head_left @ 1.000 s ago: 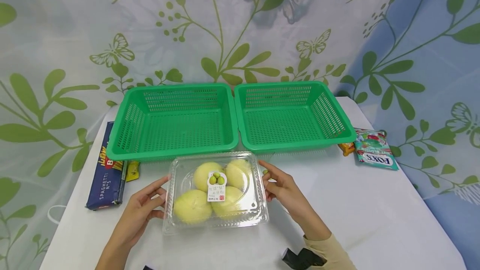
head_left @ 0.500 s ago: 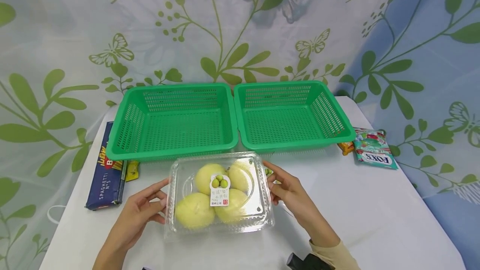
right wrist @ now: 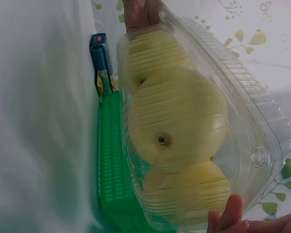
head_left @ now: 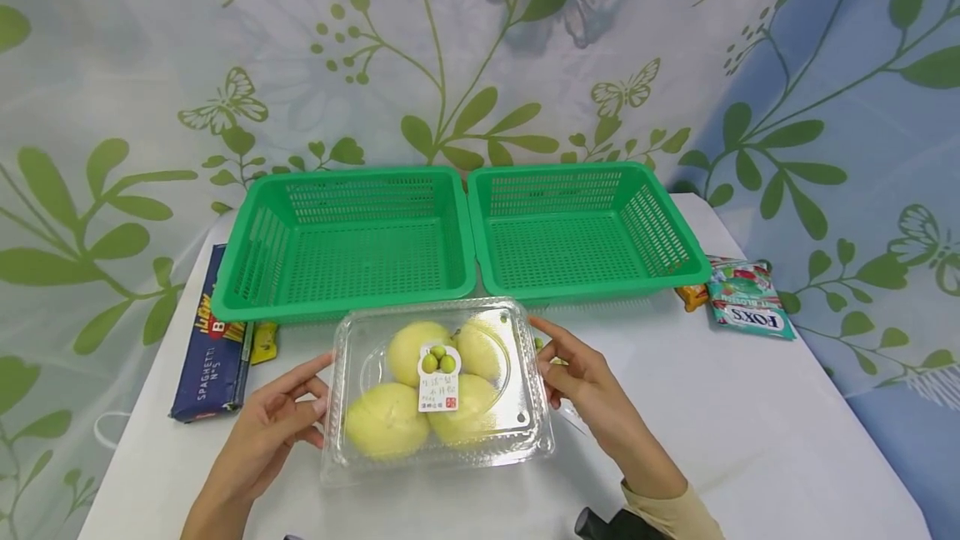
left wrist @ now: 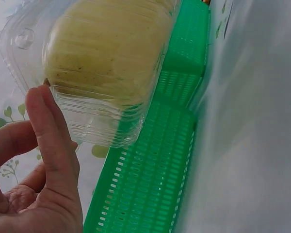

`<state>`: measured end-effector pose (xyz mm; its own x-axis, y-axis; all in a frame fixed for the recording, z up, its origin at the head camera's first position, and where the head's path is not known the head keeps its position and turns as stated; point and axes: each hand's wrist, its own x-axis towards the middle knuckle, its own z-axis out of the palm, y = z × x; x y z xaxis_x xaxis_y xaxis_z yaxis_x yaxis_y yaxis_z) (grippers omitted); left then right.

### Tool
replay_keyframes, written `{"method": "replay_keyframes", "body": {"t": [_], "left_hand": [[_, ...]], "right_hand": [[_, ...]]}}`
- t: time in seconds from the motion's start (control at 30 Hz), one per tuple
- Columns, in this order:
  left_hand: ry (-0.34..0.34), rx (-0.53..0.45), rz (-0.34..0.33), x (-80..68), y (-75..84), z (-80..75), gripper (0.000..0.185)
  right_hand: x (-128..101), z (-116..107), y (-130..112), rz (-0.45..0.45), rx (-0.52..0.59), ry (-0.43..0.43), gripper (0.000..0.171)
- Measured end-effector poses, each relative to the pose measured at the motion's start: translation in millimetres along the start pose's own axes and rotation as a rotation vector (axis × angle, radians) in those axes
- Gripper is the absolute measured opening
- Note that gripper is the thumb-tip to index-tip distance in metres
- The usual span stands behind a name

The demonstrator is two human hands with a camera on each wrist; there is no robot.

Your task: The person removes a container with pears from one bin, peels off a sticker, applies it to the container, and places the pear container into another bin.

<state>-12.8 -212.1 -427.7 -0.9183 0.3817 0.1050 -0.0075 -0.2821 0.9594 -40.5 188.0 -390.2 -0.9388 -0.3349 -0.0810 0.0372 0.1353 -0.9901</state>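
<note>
A clear plastic clamshell box (head_left: 438, 390) holds several yellow-green fruits under a small white label. Both hands hold it just above the white table (head_left: 750, 440), in front of two green baskets. My left hand (head_left: 311, 407) grips the box's left edge, thumb on top and fingers below. My right hand (head_left: 551, 361) grips the right edge the same way. In the left wrist view the box (left wrist: 102, 63) hangs beside my left hand (left wrist: 51, 141). The right wrist view shows the box (right wrist: 184, 126) close up, with only fingertips of my right hand (right wrist: 228, 218) at the bottom.
Two empty green mesh baskets, left (head_left: 300, 304) and right (head_left: 592, 290), stand side by side behind the box. A blue spaghetti box (head_left: 210, 348) and a yellow packet (head_left: 264, 342) lie at the left. A Fox's candy bag (head_left: 750, 307) lies at the right.
The box has come up a little toward me and now tilts slightly; both hands stayed on its edges and rose with it.
</note>
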Motion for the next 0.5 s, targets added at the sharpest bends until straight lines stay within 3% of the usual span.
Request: {"method": "replay_keyframes", "body": {"t": [0.27,0.5], "left_hand": [[-0.028,-0.019,0.028,1.6,-0.9,0.3,0.061],[-0.058,-0.024,0.037,8.4,8.9,7.0,0.062]], "right_hand": [[-1,-1,-3,-0.005,-0.020,0.019,0.055],[-1,-7,-13,-0.038,-0.036,0.036,0.055]]}}
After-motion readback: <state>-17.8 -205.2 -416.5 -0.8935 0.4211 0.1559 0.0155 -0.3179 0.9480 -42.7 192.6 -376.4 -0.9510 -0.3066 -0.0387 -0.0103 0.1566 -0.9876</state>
